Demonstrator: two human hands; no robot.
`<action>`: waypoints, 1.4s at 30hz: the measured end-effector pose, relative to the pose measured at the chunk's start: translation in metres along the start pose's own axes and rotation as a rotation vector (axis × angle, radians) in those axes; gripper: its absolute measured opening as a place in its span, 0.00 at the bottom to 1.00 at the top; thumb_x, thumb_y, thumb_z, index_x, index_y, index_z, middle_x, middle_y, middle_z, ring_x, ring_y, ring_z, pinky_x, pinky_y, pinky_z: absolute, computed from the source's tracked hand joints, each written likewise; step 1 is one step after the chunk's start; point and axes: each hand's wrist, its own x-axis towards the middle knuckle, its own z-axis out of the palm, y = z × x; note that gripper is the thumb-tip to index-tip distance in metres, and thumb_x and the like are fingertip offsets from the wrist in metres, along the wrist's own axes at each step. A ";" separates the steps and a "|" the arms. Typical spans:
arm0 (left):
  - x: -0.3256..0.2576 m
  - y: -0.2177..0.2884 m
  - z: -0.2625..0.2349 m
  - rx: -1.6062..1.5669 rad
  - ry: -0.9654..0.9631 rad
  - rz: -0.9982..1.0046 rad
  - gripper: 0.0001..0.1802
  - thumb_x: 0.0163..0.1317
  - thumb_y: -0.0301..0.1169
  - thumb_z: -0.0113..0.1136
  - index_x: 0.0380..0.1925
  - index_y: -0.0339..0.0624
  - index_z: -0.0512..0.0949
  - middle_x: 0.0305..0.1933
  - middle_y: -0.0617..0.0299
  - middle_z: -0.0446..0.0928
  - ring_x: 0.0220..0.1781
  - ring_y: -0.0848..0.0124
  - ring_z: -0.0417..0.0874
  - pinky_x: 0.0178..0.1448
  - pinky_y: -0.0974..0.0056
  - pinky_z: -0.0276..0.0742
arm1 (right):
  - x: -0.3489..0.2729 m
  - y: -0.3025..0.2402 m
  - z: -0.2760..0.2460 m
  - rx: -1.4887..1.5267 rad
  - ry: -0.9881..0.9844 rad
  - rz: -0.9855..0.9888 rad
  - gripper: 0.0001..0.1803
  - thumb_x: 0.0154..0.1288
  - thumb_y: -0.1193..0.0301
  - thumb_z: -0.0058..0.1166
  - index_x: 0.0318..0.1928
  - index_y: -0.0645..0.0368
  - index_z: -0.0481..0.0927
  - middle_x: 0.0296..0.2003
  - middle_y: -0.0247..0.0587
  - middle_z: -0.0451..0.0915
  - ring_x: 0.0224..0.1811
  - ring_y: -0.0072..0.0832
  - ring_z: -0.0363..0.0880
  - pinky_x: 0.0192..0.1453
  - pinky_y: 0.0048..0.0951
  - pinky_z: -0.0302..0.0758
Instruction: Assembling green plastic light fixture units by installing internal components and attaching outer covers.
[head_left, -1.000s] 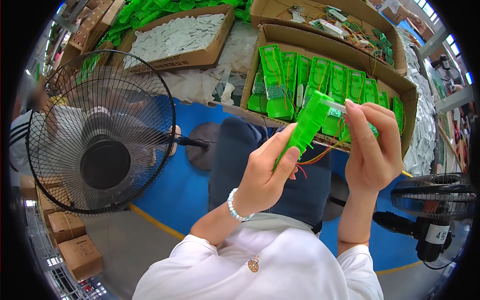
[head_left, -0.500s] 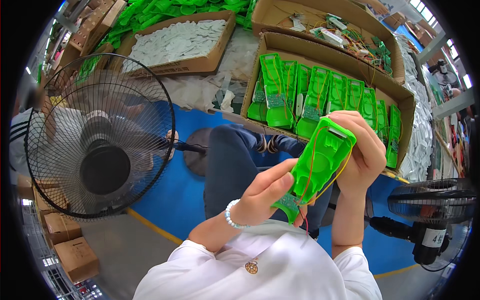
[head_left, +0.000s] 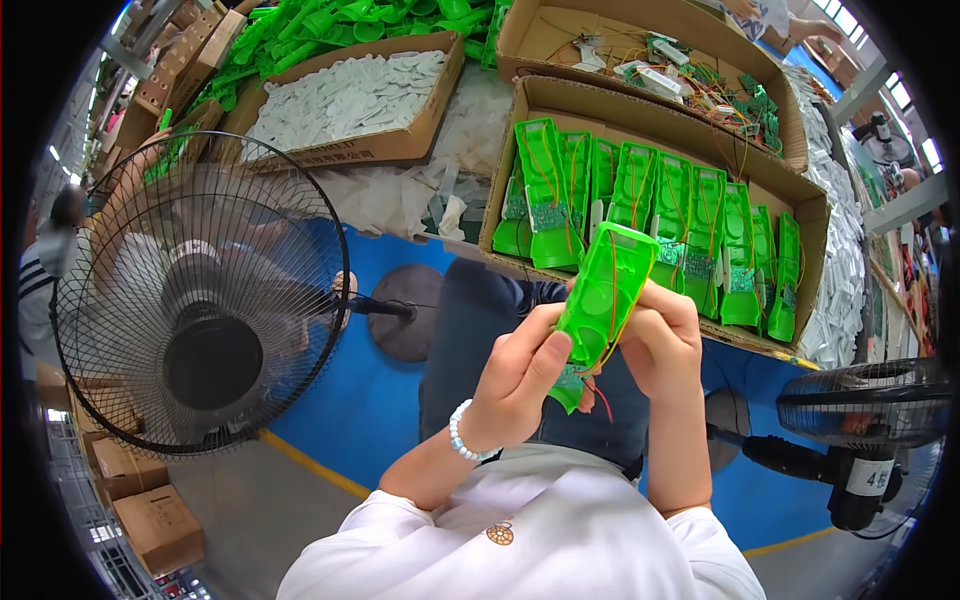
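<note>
Both my hands hold one green plastic housing point(head_left: 606, 288) in front of my lap, tilted with its hollow inside facing up. My left hand point(head_left: 518, 378) is closed on its lower left edge, thumb on top. My right hand point(head_left: 660, 338) grips the right edge, its fingers partly hidden behind the shell. A red wire and a yellow wire point(head_left: 630, 310) run along the inside and the right edge. At the lower end sits a small green circuit board point(head_left: 570, 380), partly covered by my left hand, and a loose red wire end hangs beside it.
Ahead, a cardboard box point(head_left: 805, 215) holds several similar green housings with boards and wires. Behind it, another box point(head_left: 540, 45) holds loose boards and wires. A box of white pieces point(head_left: 345, 95) stands left of them. Fans stand left point(head_left: 210, 360) and right point(head_left: 860, 400).
The housing has moved left and slightly up at its top end. My right hand has slid from the housing's upper end down to its right edge. My left hand keeps its grip.
</note>
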 end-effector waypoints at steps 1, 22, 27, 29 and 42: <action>0.001 -0.002 -0.001 -0.001 -0.001 -0.002 0.22 0.76 0.41 0.38 0.52 0.29 0.65 0.37 0.49 0.76 0.29 0.66 0.81 0.32 0.64 0.81 | -0.003 -0.007 0.004 0.137 -0.026 0.071 0.18 0.66 0.79 0.42 0.52 0.77 0.74 0.41 0.46 0.80 0.36 0.26 0.78 0.41 0.24 0.76; -0.025 -0.038 -0.005 0.269 0.050 0.309 0.16 0.74 0.35 0.39 0.49 0.29 0.61 0.38 0.48 0.80 0.35 0.66 0.84 0.41 0.62 0.83 | -0.026 -0.002 0.030 -0.266 0.038 0.065 0.13 0.65 0.78 0.53 0.50 0.65 0.75 0.38 0.41 0.77 0.38 0.28 0.76 0.42 0.29 0.74; -0.017 -0.042 0.007 0.015 0.194 0.302 0.23 0.75 0.37 0.41 0.63 0.34 0.60 0.58 0.55 0.71 0.56 0.69 0.74 0.58 0.64 0.70 | -0.041 0.016 0.022 -0.389 0.124 -0.036 0.18 0.65 0.75 0.55 0.55 0.66 0.74 0.49 0.48 0.77 0.48 0.32 0.78 0.51 0.32 0.76; -0.018 -0.046 0.009 -0.019 0.182 0.227 0.26 0.74 0.37 0.41 0.67 0.33 0.56 0.63 0.54 0.68 0.61 0.67 0.71 0.63 0.63 0.67 | -0.044 0.008 0.025 -0.730 0.063 -0.234 0.28 0.58 0.74 0.62 0.60 0.66 0.71 0.55 0.52 0.74 0.54 0.41 0.76 0.56 0.36 0.75; 0.016 -0.037 0.002 0.290 0.138 0.357 0.36 0.60 0.22 0.51 0.70 0.32 0.53 0.58 0.49 0.68 0.60 0.61 0.70 0.66 0.54 0.65 | -0.039 -0.068 -0.056 -1.198 1.058 -0.605 0.28 0.53 0.72 0.70 0.55 0.63 0.74 0.47 0.47 0.80 0.48 0.36 0.79 0.52 0.35 0.73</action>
